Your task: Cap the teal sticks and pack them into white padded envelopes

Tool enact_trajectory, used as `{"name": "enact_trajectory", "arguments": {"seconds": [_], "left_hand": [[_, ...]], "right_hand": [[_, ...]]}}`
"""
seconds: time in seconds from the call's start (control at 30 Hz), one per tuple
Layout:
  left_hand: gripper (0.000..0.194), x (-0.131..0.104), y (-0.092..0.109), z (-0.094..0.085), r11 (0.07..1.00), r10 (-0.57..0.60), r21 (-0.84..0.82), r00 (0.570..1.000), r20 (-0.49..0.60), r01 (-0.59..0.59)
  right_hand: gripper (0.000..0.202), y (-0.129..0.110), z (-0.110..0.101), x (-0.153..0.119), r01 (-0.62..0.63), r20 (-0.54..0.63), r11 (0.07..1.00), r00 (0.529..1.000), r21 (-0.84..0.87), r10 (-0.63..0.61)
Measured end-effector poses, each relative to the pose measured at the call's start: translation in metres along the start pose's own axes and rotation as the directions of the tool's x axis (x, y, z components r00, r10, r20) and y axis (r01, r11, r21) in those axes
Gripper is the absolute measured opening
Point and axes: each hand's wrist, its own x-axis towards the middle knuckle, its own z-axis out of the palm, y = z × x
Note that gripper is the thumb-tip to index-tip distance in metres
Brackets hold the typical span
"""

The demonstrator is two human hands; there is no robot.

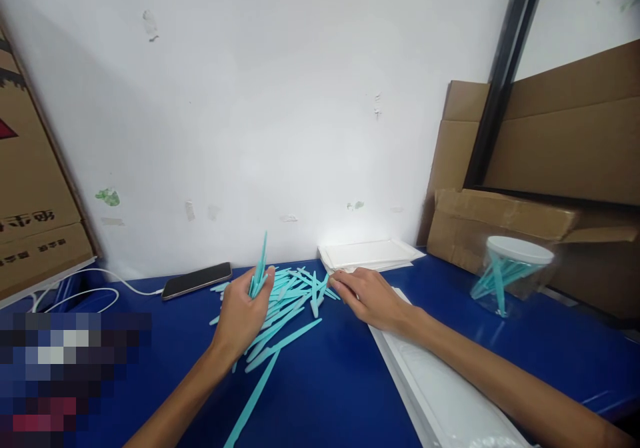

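Observation:
My left hand [245, 308] is closed round a small bundle of turquoise eyebrow razors [259, 271], their tips pointing up. Beneath and beside it, a loose pile of the same slim razors [287, 311] lies on the blue tabletop, with blades and handles at mixed angles. At the pile's right edge, my right hand [367, 295] has its thumb and fingers pinched on the end of one turquoise razor [324, 283]. One long razor [253, 398] lies apart, nearer to me.
A clear jar with a white lid [520, 251] stands at right, holding more razors. White padded mailers [440, 388] lie under my right forearm, and white packets [370, 253] by the wall. A phone [197, 281] with a cable lies left. Cardboard boxes [500, 225] flank the table.

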Motion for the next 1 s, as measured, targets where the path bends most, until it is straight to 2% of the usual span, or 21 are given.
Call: {"name": "enact_trajectory", "arguments": {"seconds": [0.23,0.4,0.6,0.87,1.0], "left_hand": [[0.048,0.010,0.000,-0.015,0.990,-0.049,-0.141,0.987,-0.155,0.027],[0.048,0.013,-0.006,-0.018,0.998,0.021,-0.047,0.989,-0.145,-0.028],[0.051,0.012,-0.006,-0.016,0.999,0.048,0.018,0.988,-0.147,-0.046],[0.044,0.012,-0.005,-0.017,0.992,-0.017,-0.126,0.986,-0.164,-0.004],[0.043,0.014,-0.008,-0.015,0.989,-0.021,-0.148,0.984,-0.179,-0.006]], "right_hand": [[0.035,-0.001,0.000,0.001,-0.003,0.020,0.999,1.000,-0.032,0.004],[0.037,-0.002,0.000,0.001,0.006,0.039,1.000,0.999,-0.029,-0.005],[0.040,-0.002,0.001,0.001,0.001,0.060,1.000,0.998,-0.023,0.000],[0.042,-0.004,-0.001,0.001,0.014,0.071,0.999,0.997,-0.031,-0.012],[0.041,-0.005,-0.001,0.001,0.015,0.069,0.999,0.998,-0.036,-0.013]]}}
